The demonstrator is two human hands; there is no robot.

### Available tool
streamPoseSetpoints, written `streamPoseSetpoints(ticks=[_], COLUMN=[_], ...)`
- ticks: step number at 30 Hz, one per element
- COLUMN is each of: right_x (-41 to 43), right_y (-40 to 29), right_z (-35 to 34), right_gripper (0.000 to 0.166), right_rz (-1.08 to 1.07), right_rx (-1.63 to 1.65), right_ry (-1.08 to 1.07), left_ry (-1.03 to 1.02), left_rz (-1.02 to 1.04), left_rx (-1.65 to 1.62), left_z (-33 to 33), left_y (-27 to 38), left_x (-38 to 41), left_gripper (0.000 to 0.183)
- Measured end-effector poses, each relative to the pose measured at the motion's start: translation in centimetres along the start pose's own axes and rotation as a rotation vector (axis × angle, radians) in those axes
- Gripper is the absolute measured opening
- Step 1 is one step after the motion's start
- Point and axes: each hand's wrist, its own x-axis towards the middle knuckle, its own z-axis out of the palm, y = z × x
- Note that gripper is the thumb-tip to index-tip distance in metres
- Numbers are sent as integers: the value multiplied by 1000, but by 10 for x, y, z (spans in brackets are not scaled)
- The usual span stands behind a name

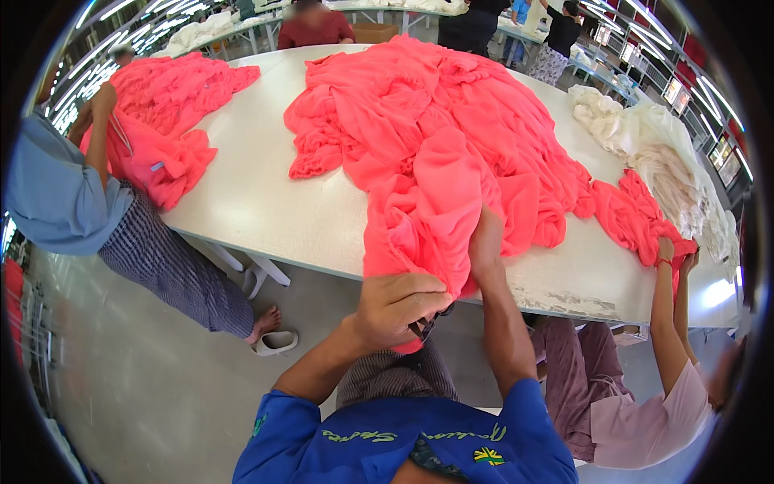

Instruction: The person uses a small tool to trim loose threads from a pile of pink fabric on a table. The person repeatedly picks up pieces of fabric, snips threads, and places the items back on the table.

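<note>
My left hand [402, 305] is closed on the near end of a coral-pink fabric garment [423, 212] at the table's front edge. Small dark handles, perhaps of thread snips, show under its fingers. My right hand [487, 233] reaches against the right side of the same garment; its fingers are hidden by the cloth, so its grip cannot be told. Behind, the garment runs into a large heap of coral-pink garments [417, 91] with gathered edges, spread over the white table [266, 181].
A co-worker at the left handles pink garments [175, 91]. Another, at the right, holds a pink piece [635, 218] beside a pile of white fabric [665, 151]. A person in red [314, 27] sits across the table. The table's near edge [562, 311] looks worn.
</note>
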Motion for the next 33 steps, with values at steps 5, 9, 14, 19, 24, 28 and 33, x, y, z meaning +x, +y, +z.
streamPoseSetpoints(ticks=[5,9,14,19,24,28,33], right_x=[128,181,117,10,-43,-64,-91], right_y=[-12,-29,64,-21,-33,-23,-1], right_z=[-7,-33,-37,-57,-52,-42,-26], right_gripper=[23,19,38,35,24,21,15], right_rz=[-294,-544,-168,-150,451,616,650], right_rx=[-88,30,-593,-369,387,685,1014], right_ry=[427,690,-4,-176,-573,-469,-121], left_ry=[80,139,153,177,125,89,96], left_rz=[147,150,-113,-316,-327,-300,-285], left_rx=[136,161,77,97,98,116,93], left_z=[0,5,26,44,58,65,67], left_y=[-23,-47,-66,-48,-14,-5,-5], left_x=[36,67,25,-28,-50,-62,-71], left_gripper=[21,22,21,26,43,44,42])
